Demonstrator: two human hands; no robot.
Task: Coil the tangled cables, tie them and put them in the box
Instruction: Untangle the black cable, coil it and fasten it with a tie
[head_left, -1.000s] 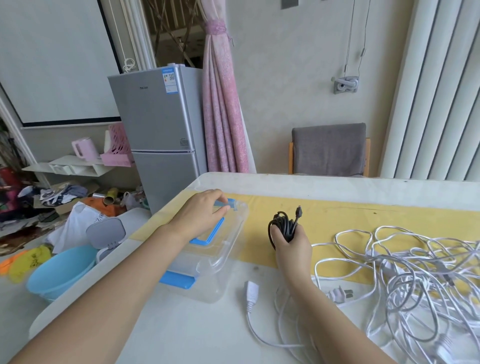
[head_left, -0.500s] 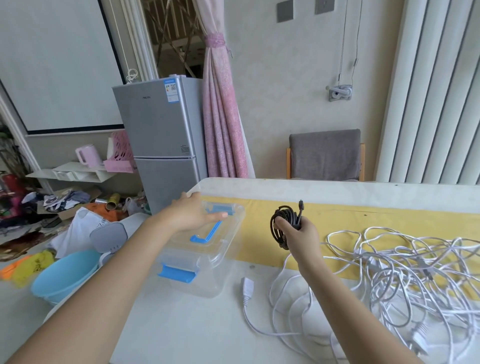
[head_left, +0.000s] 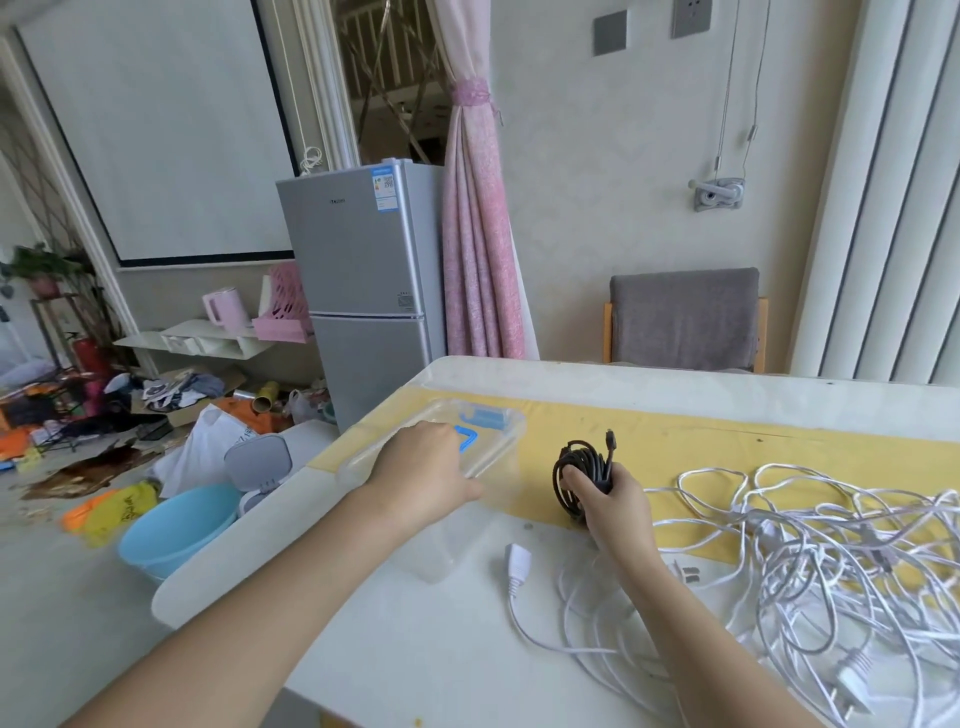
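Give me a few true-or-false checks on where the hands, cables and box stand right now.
1. The right hand grips a coiled black cable. True.
2. The black cable is in the box. False: it is held outside the box, to its right.
3. The left hand rests on the box's lid. True.
4. The white cables are coiled and tied. False: they lie in a loose tangle on the table.
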